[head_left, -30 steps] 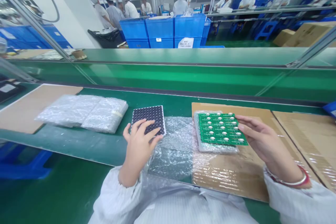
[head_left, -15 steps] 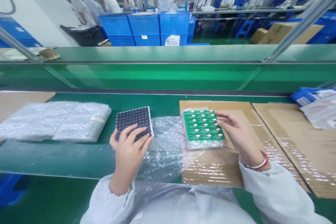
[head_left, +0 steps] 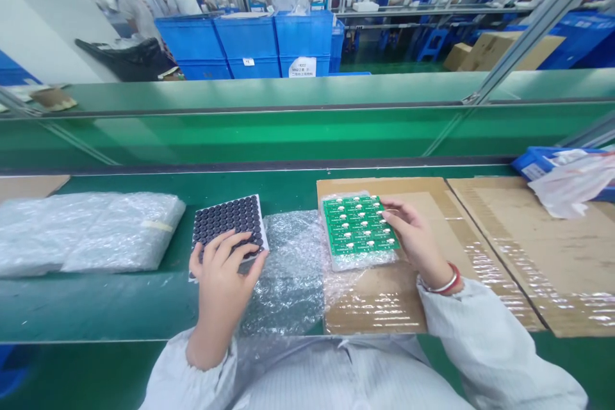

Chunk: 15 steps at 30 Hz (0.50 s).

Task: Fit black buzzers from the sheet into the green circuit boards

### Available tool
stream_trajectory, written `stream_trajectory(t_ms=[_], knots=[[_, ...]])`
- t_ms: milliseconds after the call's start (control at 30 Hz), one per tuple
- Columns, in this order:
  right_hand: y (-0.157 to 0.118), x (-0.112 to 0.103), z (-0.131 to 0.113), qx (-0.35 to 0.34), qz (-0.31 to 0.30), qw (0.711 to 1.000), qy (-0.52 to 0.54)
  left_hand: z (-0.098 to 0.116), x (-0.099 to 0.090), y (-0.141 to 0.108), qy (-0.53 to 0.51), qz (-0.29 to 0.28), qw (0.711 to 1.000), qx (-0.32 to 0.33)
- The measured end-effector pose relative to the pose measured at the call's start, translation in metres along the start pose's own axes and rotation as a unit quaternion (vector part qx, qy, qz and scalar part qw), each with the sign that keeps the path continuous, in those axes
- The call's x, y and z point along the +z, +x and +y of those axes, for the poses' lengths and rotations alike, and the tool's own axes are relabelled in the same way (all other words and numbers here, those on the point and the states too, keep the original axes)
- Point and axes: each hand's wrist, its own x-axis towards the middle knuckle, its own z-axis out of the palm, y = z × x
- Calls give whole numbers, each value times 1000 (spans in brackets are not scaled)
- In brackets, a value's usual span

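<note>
A white-edged sheet of round black parts in rows lies on the green bench at left. My left hand rests over its near part, fingers spread across the black pieces and thumb by its right edge. To the right, a green circuit board panel with small white components sits on a bubble-wrapped block. My right hand has closed its fingers and thumb at the panel's right edge; the undersides of those fingers are hidden. Bubble wrap lies between the sheet and the panel.
Wrapped bundles lie at the left. Cardboard covers the bench under the block, with another cardboard piece beyond. A blue bin with plastic bags stands far right. Across the green partition, people work near stacked blue crates.
The view has swung slightly right, so the bench things appear farther left. Both hands keep nearly the same places on the sheet and the panel.
</note>
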Motion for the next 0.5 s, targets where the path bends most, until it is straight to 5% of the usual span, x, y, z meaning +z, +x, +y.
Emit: stream_trajectory(t_ms=[500], knots=[[0,-4,7,-36,21,999,-16,-1,3,-1,-33,0,999,-35]])
